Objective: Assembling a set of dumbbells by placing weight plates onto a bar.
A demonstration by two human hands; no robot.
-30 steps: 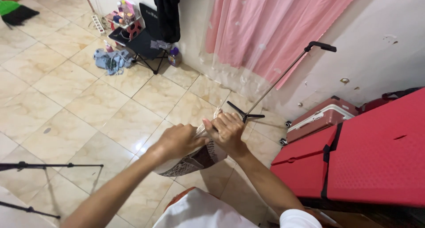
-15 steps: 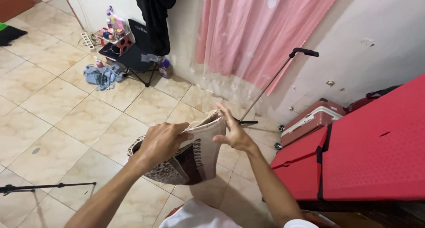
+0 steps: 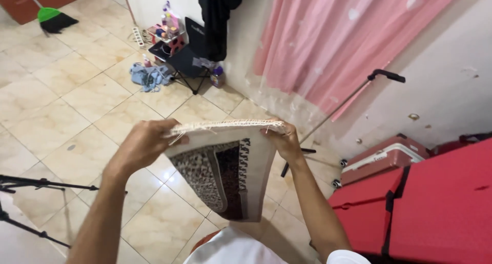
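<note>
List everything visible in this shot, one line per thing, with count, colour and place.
rug: one, cream with dark patterned border and fringed edge, held up at centre by both hands
curtain: one, pink, on the wall at upper right
folding chair: one, black, by the wall at upper centre
cloth: one, blue, crumpled on the floor beside the chair
broom: one, green head, upper left floor
suitcase: one, red and white, by the right wall
red case: one, red with black strap, lower right
floor: cream tiles, left half
left hand: grips the rug's fringed left corner
right hand: grips the rug's right corner
</note>
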